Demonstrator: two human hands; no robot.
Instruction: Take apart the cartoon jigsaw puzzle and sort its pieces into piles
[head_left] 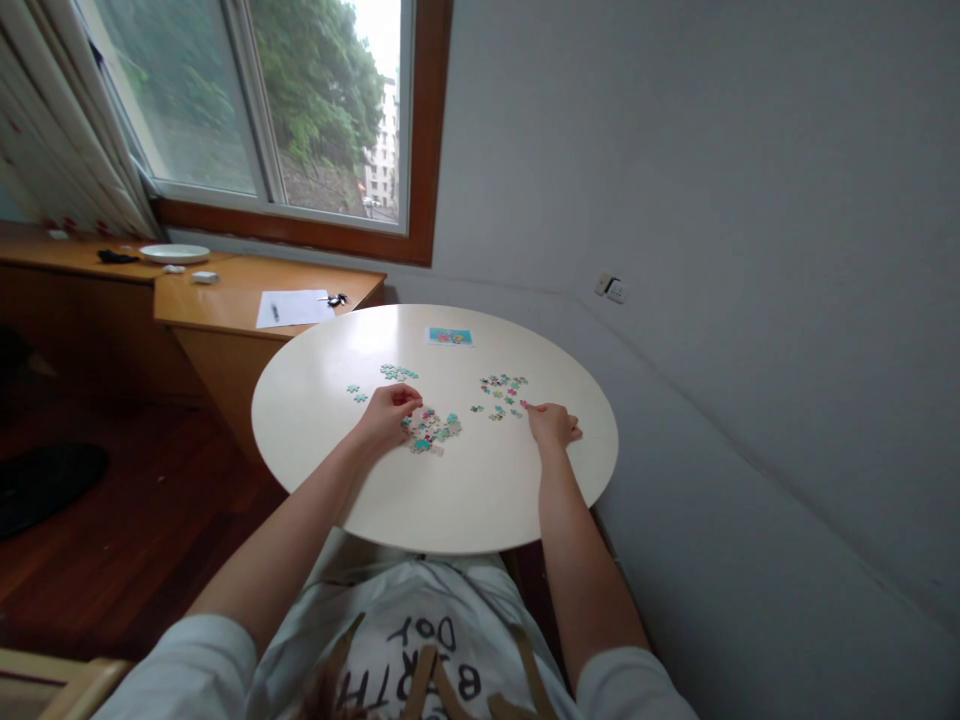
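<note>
Jigsaw pieces lie in loose groups on a round white table (465,510). My right hand (551,424) pinches a pink jigsaw piece (524,404) at the right edge of a mixed-colour group (504,383). My left hand (391,412) has its fingers drawn together beside the middle pile of pieces (433,430); whether a piece is between them is hidden. Just beyond the left hand is a group of teal pieces (398,373), with a few more teal pieces (358,393) to its left. A small blue picture card (449,337) lies near the far side.
Left of the table, a wooden desk (195,300) holds a sheet of paper (292,308) with a pen, keys (337,299), a small white box (205,277) and a white plate (175,254). A grey wall (720,300) with a socket (616,291) borders the right side.
</note>
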